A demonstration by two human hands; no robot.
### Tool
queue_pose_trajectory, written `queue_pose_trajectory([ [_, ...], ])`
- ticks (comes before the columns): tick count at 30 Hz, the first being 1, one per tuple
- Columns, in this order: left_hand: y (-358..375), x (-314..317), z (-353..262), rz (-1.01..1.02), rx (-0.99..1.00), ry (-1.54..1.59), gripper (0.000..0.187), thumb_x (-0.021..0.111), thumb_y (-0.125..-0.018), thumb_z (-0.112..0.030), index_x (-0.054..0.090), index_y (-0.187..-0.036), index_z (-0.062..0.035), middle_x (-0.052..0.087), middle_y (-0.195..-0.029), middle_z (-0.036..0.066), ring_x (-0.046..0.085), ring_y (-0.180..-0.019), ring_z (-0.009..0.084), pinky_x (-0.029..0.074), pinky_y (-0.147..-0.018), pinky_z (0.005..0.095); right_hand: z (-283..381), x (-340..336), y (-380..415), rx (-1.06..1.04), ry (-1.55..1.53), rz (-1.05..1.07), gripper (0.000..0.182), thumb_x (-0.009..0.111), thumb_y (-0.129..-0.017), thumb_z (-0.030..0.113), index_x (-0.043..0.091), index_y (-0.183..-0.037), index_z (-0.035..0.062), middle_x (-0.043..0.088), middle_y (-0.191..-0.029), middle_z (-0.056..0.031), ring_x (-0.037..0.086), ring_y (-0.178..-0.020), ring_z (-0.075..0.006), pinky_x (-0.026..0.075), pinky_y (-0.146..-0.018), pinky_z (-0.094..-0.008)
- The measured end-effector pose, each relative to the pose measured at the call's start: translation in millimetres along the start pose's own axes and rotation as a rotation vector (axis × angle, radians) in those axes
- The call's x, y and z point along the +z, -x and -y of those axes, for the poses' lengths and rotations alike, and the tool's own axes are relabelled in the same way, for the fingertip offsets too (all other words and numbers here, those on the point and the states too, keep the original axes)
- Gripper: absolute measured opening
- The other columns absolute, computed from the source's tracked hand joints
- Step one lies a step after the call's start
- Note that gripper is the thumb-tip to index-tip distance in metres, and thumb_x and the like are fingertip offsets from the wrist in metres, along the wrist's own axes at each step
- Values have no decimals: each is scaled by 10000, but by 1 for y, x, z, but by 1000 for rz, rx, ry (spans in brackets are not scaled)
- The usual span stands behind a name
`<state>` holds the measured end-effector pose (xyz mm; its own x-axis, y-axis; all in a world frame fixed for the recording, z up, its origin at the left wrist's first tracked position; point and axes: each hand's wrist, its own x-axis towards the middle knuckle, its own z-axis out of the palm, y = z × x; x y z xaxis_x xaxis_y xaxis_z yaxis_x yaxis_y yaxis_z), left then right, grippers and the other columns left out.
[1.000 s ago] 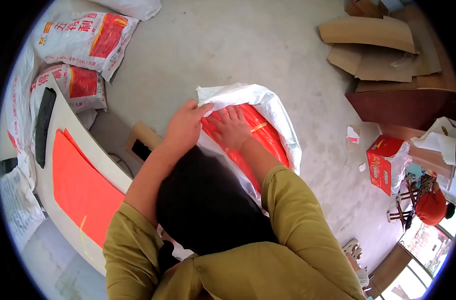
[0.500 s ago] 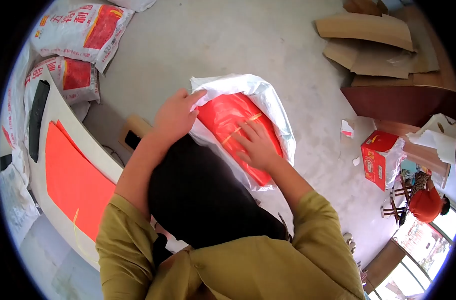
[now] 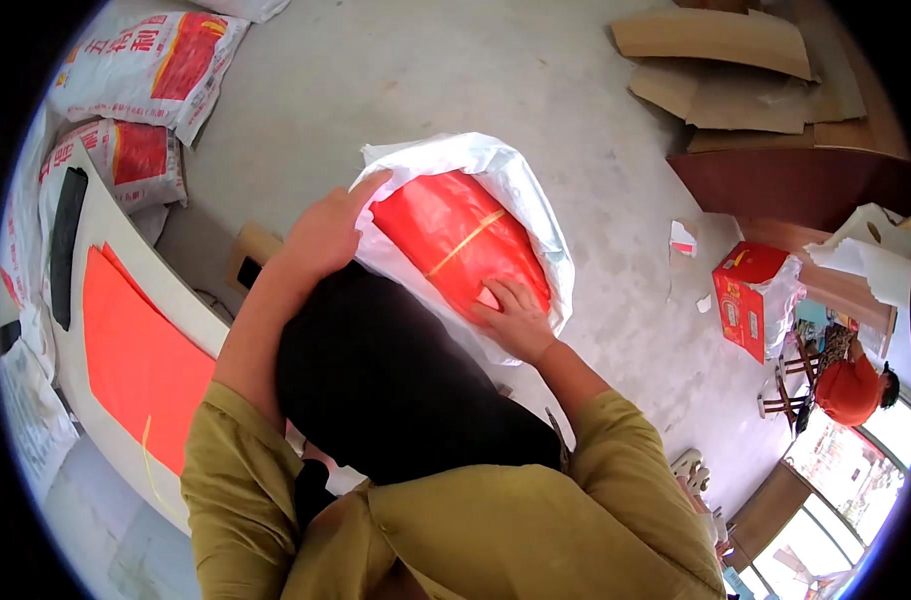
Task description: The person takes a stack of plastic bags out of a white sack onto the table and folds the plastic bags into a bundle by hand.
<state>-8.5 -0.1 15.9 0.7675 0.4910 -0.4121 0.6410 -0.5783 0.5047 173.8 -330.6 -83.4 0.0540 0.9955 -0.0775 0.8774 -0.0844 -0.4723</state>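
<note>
A white woven sack [image 3: 542, 190] with its mouth rolled open sits in front of my knees. Inside lies a bundle of red plastic sheets or bags [image 3: 455, 215], tied with a thin yellow strip [image 3: 465, 243]. My left hand [image 3: 325, 232] grips the sack's rim on the left, its fingers closed over the white edge. On the lower right part of the bundle rests my right hand [image 3: 518, 322], fingers bent and slightly apart, pressing on the red plastic near the sack's rim. Dark cloth over my legs hides the sack's near side.
Left of me, a pale tabletop [image 3: 190, 335] carries flat red sheets [image 3: 140, 350] and a black roll [image 3: 68, 245]. Printed white sacks [image 3: 145, 70] are stacked behind it. Cardboard [image 3: 715, 50], a red box [image 3: 750, 300] and a seated person [image 3: 847, 390] are to the right.
My right hand has slid from the middle of the red bundle to its lower right part, uncovering the yellow strip. My left hand still holds the rim. The view has shifted slightly.
</note>
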Motion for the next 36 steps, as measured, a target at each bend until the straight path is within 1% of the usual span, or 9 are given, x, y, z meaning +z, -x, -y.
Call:
queue_pose_trajectory([
  [3, 1, -2, -2, -6, 0, -12, 854, 603, -887, 66, 392, -1618, -322, 643, -1200, 234, 647, -1123, 430, 521, -977, 491, -10, -5, 16, 164, -11, 313, 183, 725, -905, 250, 728, -1069, 170, 673, -1185, -80, 632, -1161, -319, 525, -975, -467],
  [6, -3, 5, 4, -13, 11, -3, 857, 613, -886, 64, 393, -1619, -323, 644, -1191, 233, 647, -1121, 429, 524, -970, 490, -17, 19, 31, 185, -64, 340, 85, 682, -917, 213, 713, -952, 141, 678, -975, -66, 681, -975, -301, 553, -822, -450],
  [12, 1, -7, -6, 18, -19, -64, 859, 627, -879, 60, 394, -1622, -303, 644, -1195, 244, 642, -1134, 438, 520, -984, 496, -18, 9, 19, 217, -296, 414, 125, 674, -943, 229, 710, -972, 113, 711, -1016, -69, 699, -971, -299, 566, -808, -412],
  [15, 1, -8, -6, 41, -26, -43, 864, 636, -875, 51, 384, -1627, -292, 642, -1220, 254, 637, -1154, 447, 514, -1003, 499, 0, -39, -3, 418, -244, 358, 162, 714, -928, 251, 686, -992, 104, 713, -1025, -86, 700, -975, -312, 562, -819, -415],
  [18, -1, 1, 1, -13, 12, -39, 852, 617, -891, 70, 402, -1619, -316, 651, -1162, 226, 655, -1105, 418, 531, -951, 485, -24, -3, 6, 409, -426, 60, 205, 758, -893, 265, 675, -986, 102, 707, -1003, -103, 699, -977, -320, 556, -824, -424],
  [23, 3, -11, -8, 63, -38, -53, 856, 645, -872, 36, 382, -1627, -269, 643, -1260, 260, 627, -1186, 451, 500, -1038, 504, -27, -4, -4, 425, -291, 287, 312, 791, -864, 310, 643, -1037, 97, 688, -1088, -107, 694, -1009, -328, 554, -846, -439],
  [26, 3, -4, -2, -8, -7, -32, 858, 630, -901, 35, 381, -1628, -346, 652, -1162, 204, 657, -1100, 402, 531, -958, 479, -19, -9, -6, 496, -306, 252, 385, 813, -842, 351, 627, -1064, 98, 678, -1133, -103, 694, -1021, -331, 554, -857, -445],
  [30, 3, -7, -4, 36, -42, -71, 841, 626, -910, 2, 378, -1630, -355, 656, -1177, 197, 658, -1114, 397, 531, -967, 477, -11, 12, -1, 217, 71, 148, 445, 829, -818, 387, 635, -1097, 100, 682, -1148, -108, 699, -1020, -338, 559, -865, -439],
  [36, 6, -21, -7, 116, -84, -40, 825, 616, -947, -48, 325, -1663, -337, 656, -1257, 208, 651, -1147, 385, 524, -986, 466, -11, 1, -2, 399, -188, 261, 469, 825, -821, 381, 647, -1137, 84, 685, -1139, -128, 697, -1030, -351, 556, -898, -453],
])
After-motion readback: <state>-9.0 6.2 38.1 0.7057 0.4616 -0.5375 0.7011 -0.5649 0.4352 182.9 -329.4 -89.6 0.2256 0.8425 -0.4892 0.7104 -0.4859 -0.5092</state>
